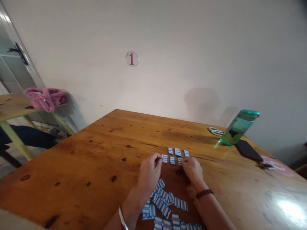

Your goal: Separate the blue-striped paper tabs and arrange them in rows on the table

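My left hand [150,166] has its thumb and fingers pinched at the left end of small blue-and-white striped pieces [172,160] laid in two short rows; what sits in the pinch, if anything, is too small to make out. At the right end of the nearer row, my right hand [192,168] has closed fingertips on a striped piece [179,161], partly covering it. Between my forearms lies a loose, overlapping heap of larger blue-and-white striped strips [163,204], partly hidden by my left wrist.
On the right of the wooden table [96,153] stand a green bottle [240,127], a black phone [248,150], a white cable [216,131] and keys [266,165]. A pink cloth [45,97] lies on another table at left, with a person's leg [26,135] below.
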The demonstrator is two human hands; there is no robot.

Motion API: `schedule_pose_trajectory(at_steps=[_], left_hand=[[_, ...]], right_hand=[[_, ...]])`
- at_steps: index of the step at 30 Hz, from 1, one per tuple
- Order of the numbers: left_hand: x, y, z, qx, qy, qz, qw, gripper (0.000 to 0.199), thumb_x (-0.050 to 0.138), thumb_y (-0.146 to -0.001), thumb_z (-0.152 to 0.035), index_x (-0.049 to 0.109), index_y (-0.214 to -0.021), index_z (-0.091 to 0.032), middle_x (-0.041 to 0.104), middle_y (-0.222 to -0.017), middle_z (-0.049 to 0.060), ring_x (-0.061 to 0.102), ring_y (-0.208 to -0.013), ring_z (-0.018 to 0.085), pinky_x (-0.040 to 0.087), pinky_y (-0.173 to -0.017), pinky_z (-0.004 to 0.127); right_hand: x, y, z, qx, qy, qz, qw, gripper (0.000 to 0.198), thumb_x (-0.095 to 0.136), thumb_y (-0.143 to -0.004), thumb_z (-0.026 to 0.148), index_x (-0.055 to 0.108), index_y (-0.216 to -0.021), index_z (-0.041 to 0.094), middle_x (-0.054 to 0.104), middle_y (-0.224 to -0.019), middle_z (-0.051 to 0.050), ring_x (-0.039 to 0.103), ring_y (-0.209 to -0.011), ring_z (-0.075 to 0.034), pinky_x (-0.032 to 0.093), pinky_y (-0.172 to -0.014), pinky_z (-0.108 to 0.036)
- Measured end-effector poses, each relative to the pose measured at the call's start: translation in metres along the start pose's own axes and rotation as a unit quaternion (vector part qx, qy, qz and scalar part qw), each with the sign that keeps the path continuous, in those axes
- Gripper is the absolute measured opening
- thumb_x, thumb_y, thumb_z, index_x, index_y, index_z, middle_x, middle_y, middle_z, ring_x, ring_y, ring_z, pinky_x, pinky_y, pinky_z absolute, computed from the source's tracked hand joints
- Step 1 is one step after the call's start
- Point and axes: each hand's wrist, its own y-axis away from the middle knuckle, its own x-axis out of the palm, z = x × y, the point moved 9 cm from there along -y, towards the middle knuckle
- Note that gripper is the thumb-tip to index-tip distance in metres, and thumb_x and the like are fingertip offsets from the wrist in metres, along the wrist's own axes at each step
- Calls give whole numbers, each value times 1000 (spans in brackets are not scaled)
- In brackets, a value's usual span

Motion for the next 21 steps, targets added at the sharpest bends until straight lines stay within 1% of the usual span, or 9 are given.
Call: schedule_pose_trajectory(at_steps=[5, 8, 11, 14, 21], left_hand=[[-1, 0, -2, 8, -2, -4, 1000, 15, 45, -78, -17, 58, -74, -19, 64, -72, 1, 58, -69, 14, 41, -64, 23], [1, -1, 0, 7, -3, -3, 1000, 15, 44, -78, -18, 59, -74, -18, 64, -72, 1, 58, -69, 14, 41, -64, 23], [1, -1, 1, 4, -4, -3, 1000, 15, 44, -78, -17, 59, -74, -18, 64, -72, 1, 57, -68, 14, 41, -64, 23], [2, 0, 1, 2, -1, -2, 1000, 15, 44, -78, -18, 59, -73, -18, 64, -72, 1, 57, -67, 13, 41, -63, 23], [2, 0, 2, 0, -9, 0, 1000, 15, 45, -78, -17, 59, -74, -19, 64, -71, 1, 58, -68, 14, 41, -63, 23]], right_hand=[[-2, 1, 2, -13, 7, -21, 1000, 20, 48, -86, 32, 59, -89, 15, 63, -89, -4, 59, -79, -15, 47, -70, -33], [-4, 1, 4, -23, 10, -38, 999, 19, 43, -85, 26, 60, -86, 17, 65, -89, -8, 60, -81, -19, 44, -66, -30], [-6, 3, 5, -28, 12, -55, 998, 22, 39, -82, 23, 59, -88, 18, 65, -93, -11, 61, -86, -23, 41, -63, -29], [-7, 6, 6, -34, 14, -65, 997, 22, 38, -81, 24, 56, -92, 20, 65, -93, -10, 61, -84, -23, 40, -62, -28], [-7, 7, 11, -66, 11, -69, 995, 22, 37, -81, 21, 58, -81, 21, 67, -82, -9, 62, -76, -23, 36, -56, -27]])
